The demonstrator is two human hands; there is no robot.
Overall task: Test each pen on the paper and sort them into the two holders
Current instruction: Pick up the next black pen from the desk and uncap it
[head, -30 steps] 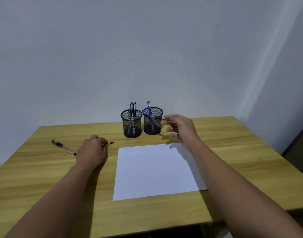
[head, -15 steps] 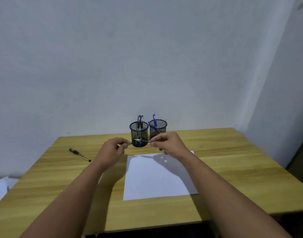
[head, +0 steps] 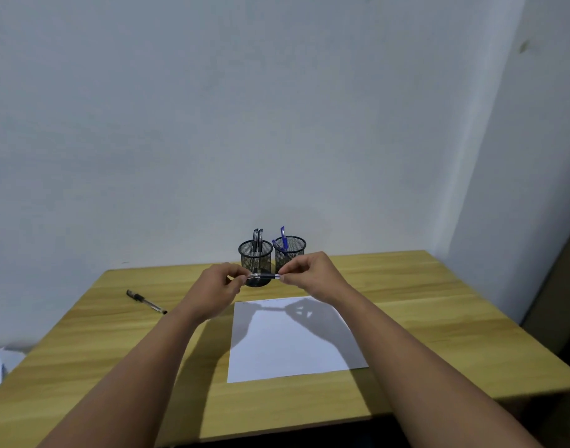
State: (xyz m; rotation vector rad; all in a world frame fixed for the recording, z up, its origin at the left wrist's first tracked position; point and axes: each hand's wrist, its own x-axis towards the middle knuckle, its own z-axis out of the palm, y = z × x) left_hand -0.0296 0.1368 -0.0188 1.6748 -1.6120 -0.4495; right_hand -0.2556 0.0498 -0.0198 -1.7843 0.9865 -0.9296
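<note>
Both hands are up in front of the person, meeting over the far edge of the paper (head: 293, 337). Between them a pen (head: 264, 276) lies level, its long axis running straight across from side to side — the left hand (head: 222, 286) pinches one end, the right hand (head: 309, 274) pinches the other, fingers closed on it in each case. It looks like the cap is about to be pulled off, though which end carries the cap I cannot tell from here.

The sheet sits directly below and slightly nearer the person, so the pen need only swing tip-down to reach it. Beyond the pen, almost touching it in the view, stand the two mesh holders: the left holder (head: 256, 257) with black pens, the right holder (head: 290, 253) with blue ones. One more black pen (head: 146, 301) lies loose on the counter (head: 438, 318), well off to the left — nearer the left hand.
</note>
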